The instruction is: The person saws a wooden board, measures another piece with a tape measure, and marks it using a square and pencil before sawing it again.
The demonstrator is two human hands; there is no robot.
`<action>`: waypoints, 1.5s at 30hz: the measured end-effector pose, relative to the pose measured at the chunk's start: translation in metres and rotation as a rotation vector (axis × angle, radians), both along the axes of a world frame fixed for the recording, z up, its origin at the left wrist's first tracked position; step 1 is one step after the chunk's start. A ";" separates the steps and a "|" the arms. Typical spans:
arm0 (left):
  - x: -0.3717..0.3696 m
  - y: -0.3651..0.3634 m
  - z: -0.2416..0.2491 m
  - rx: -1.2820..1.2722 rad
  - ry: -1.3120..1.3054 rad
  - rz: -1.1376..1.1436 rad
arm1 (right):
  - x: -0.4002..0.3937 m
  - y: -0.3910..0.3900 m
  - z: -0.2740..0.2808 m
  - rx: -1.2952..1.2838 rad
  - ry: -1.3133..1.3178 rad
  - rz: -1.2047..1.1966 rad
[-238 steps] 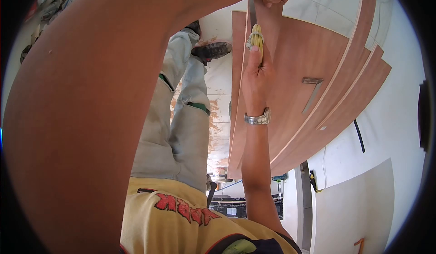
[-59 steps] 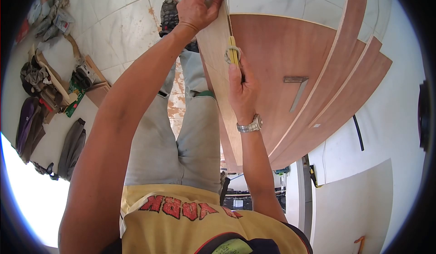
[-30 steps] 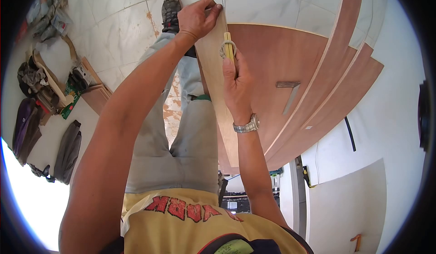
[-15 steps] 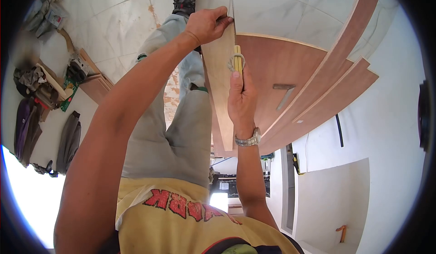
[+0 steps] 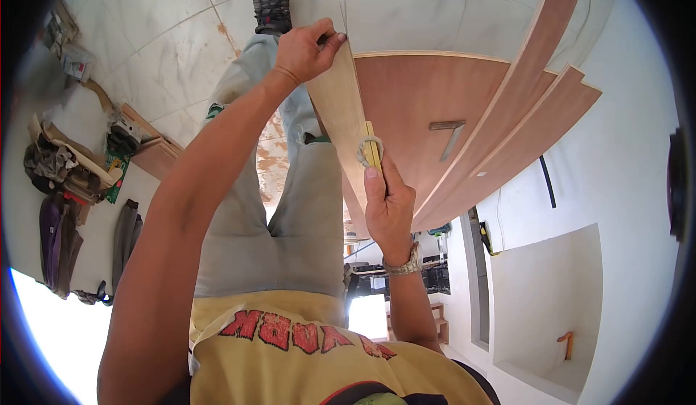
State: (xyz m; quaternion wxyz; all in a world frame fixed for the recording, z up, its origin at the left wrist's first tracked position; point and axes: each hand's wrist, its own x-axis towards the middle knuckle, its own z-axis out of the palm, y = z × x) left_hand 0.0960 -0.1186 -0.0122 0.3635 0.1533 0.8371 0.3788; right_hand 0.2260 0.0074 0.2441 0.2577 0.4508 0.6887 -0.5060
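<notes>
We saw a tiled floor (image 5: pixel 159 50) stretching beyond and to the left of the left fingers. A broad reddish-brown board (image 5: pixel 406 90) lay ahead and to the right of the right fingers. Grey trousers (image 5: pixel 304 209) showed nearer the body than the left fingers and to the left of the right ones. To the right of all the fingers, we saw a long brown strip (image 5: pixel 544 32) lying across the board.

A pale strip (image 5: pixel 337 93) ran from just under the left fingers towards the right ones, along the board's left side. The left hand (image 5: pixel 308 48) was curled at its far end, thumb and forefinger close together; we could not tell whether they pinched its edge.

The right hand (image 5: pixel 390 202) was wrapped round a yellow handle (image 5: pixel 374 155), its thumb pressed along the top. The handle's tip poked out ahead of these fingers, beside the pale strip's right edge.

On the board, right of the right fingers, we noticed a square (image 5: pixel 451 144). Behind those fingers sat a metal watch (image 5: pixel 404 261); just ahead of the thumb, a pale cord (image 5: pixel 362 151) looped round the handle.
</notes>
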 end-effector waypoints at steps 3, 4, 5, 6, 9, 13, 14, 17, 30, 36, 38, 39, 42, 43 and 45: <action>-0.001 0.001 -0.001 0.037 -0.007 0.007 | 0.000 0.002 -0.003 0.014 0.004 0.021; -0.003 0.001 -0.002 0.037 0.004 0.007 | -0.003 0.002 -0.014 0.019 0.027 0.027; -0.002 0.001 -0.002 0.033 0.009 0.007 | -0.007 0.003 -0.026 0.021 0.045 0.032; 0.000 0.001 0.000 0.027 0.013 0.009 | -0.018 0.006 -0.039 -0.012 0.014 0.058; -0.004 0.001 0.002 0.036 -0.010 -0.020 | -0.017 0.002 -0.058 -0.007 0.064 -0.007; -0.002 0.000 -0.001 0.006 -0.003 -0.013 | 0.001 -0.008 -0.033 0.037 0.115 -0.071; -0.001 0.000 0.000 0.036 0.006 0.001 | 0.000 -0.006 -0.032 0.033 0.113 -0.066; 0.000 0.002 0.000 0.081 0.034 0.018 | -0.013 -0.002 -0.075 0.067 0.145 -0.008; 0.005 -0.002 -0.008 0.083 -0.056 0.056 | -0.030 -0.002 -0.099 0.084 0.129 0.020; 0.005 -0.003 -0.007 0.084 -0.083 0.056 | -0.019 -0.010 -0.067 0.105 0.110 -0.028; 0.005 -0.002 -0.005 0.078 -0.067 0.054 | -0.012 -0.010 -0.053 0.094 0.103 -0.040; 0.005 -0.002 -0.006 0.069 -0.060 0.047 | -0.011 -0.009 -0.050 0.095 0.108 -0.036; 0.006 -0.002 -0.005 0.046 -0.090 0.038 | -0.040 -0.003 -0.092 0.051 0.014 0.028; 0.003 -0.001 -0.005 0.040 -0.102 0.037 | -0.046 -0.004 -0.100 0.065 0.012 0.048; 0.000 -0.001 -0.005 0.086 -0.078 0.035 | -0.057 -0.006 -0.116 0.099 0.024 0.091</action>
